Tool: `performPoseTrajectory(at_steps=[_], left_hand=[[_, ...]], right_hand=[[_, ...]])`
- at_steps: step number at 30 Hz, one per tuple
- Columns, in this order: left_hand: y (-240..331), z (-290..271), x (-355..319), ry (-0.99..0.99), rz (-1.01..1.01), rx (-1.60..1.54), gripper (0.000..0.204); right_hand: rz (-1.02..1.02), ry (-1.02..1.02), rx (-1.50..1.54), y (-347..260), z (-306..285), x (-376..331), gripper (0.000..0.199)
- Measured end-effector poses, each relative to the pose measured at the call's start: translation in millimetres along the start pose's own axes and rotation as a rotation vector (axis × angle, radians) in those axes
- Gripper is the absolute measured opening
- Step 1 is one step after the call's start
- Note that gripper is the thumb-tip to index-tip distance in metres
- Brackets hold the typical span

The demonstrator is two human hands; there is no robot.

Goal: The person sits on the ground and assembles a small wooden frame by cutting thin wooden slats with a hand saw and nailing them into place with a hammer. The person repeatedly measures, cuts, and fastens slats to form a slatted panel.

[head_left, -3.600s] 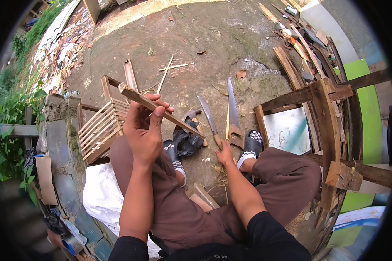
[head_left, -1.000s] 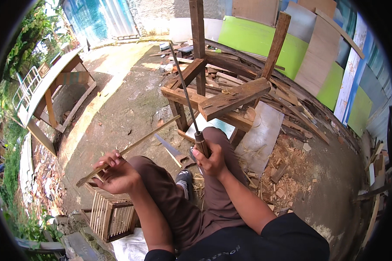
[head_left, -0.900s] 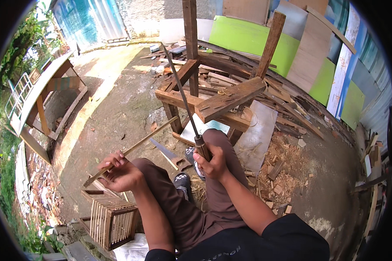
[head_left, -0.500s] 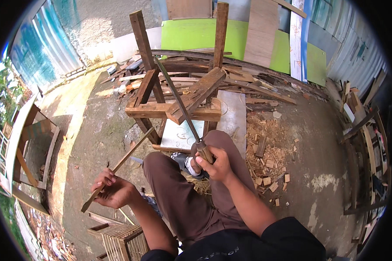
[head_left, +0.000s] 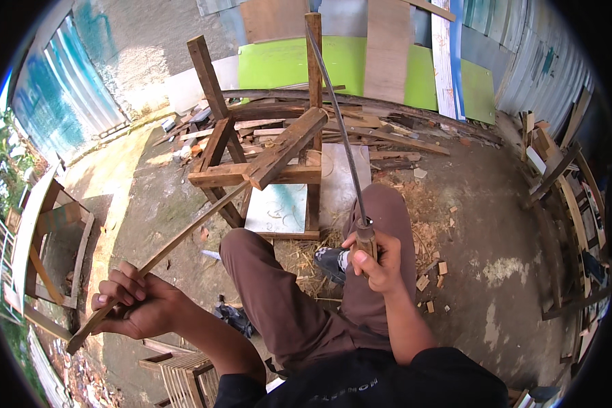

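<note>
My left hand (head_left: 141, 304) is closed around the lower part of a thin wooden strip (head_left: 190, 229), which slants up to the right. Its far end overlaps the near end of a thick wooden beam (head_left: 285, 148) in this view; whether they touch I cannot tell. The beam rests on a rough wooden stand (head_left: 217, 175) with tall posts. Above my right knee, my right hand (head_left: 383, 264) grips the wooden handle of a long narrow-bladed tool (head_left: 347, 139). Its metal blade points up and away, its tip in front of the right post (head_left: 315, 75).
Scrap boards (head_left: 401, 139) lie piled along the back wall, near green panels (head_left: 350, 64). Wood chips and small blocks (head_left: 423, 282) litter the ground by my right leg. A slatted wooden piece (head_left: 187, 377) stands at lower left; a wooden frame (head_left: 75, 268) stands farther left.
My right hand has swung the bladed tool to the right, off the beam. My left hand has moved left and nearer, the wooden strip still in it. The view has shifted slightly.
</note>
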State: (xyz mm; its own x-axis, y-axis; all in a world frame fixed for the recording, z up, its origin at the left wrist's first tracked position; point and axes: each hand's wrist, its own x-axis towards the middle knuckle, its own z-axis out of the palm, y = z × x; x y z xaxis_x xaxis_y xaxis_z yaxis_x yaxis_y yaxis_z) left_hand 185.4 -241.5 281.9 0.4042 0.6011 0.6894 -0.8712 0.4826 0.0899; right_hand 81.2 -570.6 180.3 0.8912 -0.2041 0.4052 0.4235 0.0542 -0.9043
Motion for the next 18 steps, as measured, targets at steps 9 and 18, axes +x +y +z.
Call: performPoseTrajectory(at_steps=[9, 18], left_hand=[[0.1, 39.4, 15.1, -0.135, -0.003, -0.042, 0.056], [-45.2, 85.3, 17.1, -0.157, -0.034, -0.039, 0.057]], right_hand=[[0.057, 0.054, 0.049, 1.3, -39.7, -20.4, 0.049], [0.301, 0.149, 0.205, 18.6, -78.3, -32.0, 0.035]])
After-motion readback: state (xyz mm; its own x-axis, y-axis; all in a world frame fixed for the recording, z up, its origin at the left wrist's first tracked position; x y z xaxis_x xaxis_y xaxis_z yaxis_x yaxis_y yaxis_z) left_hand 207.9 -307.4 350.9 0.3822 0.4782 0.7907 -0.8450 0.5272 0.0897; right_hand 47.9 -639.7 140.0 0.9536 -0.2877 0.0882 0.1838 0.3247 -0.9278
